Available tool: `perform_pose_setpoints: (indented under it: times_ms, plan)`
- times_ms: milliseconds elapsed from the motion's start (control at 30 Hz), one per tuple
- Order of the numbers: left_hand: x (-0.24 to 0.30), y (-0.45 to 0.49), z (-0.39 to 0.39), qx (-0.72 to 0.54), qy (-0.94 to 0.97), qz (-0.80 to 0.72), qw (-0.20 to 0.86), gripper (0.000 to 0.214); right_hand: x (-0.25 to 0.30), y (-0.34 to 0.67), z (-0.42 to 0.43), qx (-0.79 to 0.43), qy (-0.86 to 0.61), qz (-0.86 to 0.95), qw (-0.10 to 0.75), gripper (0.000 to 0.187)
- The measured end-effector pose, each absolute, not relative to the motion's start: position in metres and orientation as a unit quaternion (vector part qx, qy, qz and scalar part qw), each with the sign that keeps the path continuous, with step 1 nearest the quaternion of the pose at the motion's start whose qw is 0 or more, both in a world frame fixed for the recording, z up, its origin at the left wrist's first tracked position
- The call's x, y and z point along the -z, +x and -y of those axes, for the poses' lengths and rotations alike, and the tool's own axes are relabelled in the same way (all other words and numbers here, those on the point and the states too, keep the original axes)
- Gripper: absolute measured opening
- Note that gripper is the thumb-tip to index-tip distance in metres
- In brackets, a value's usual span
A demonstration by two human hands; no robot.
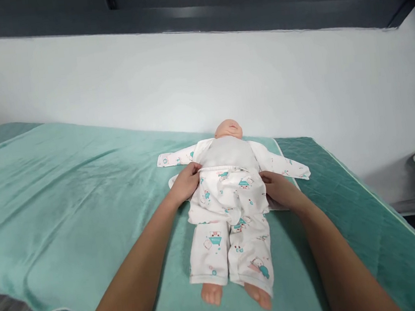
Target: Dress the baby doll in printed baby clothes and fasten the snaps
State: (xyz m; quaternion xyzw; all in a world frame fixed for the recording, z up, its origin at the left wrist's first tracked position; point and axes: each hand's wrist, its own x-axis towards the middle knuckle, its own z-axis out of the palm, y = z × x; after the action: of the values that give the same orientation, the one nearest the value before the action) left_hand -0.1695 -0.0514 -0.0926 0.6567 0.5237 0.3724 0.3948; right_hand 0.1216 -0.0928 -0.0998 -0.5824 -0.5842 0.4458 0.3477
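The doll [229, 183] lies face up on the bed [65, 191], bare feet nearest. At its hips, the left hand [186, 182] and right hand [279, 191] each keep a closed grip on the trousers [229, 213]. Likely seating the waist; next needs an even 2-handed tug headward.

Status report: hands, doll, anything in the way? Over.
Both on trousers: left hand at waistband, right hand at opposite hip; grips unclear. Baby doll on its back on green blanket. Nothing in the way.

Bare left hand [185, 183], bare right hand [281, 190], both forearms bare from the wrists behind the grip back to the picture's lower edge, slim wrists, long forearms
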Motion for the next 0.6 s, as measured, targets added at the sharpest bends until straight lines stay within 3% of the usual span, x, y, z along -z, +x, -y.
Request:
perform_pose_setpoints:
  times_ms: [200,433,600]
  plan:
    - [0.071,-0.172,0.054,-0.298,0.662,-0.500,0.472,0.027,0.096,0.124,0.092,-0.443,-0.526,0.625,0.370,0.020]
    - [0.036,-0.175,0.031,-0.146,0.693,-0.450,0.544,0.031,0.089,0.117,0.098,-0.557,-0.467,0.539,0.426,0.027]
    - [0.048,-0.169,0.028,-0.197,0.655,-0.408,0.605,0.033,0.093,0.116,0.096,-0.605,-0.425,0.478,0.475,0.031]
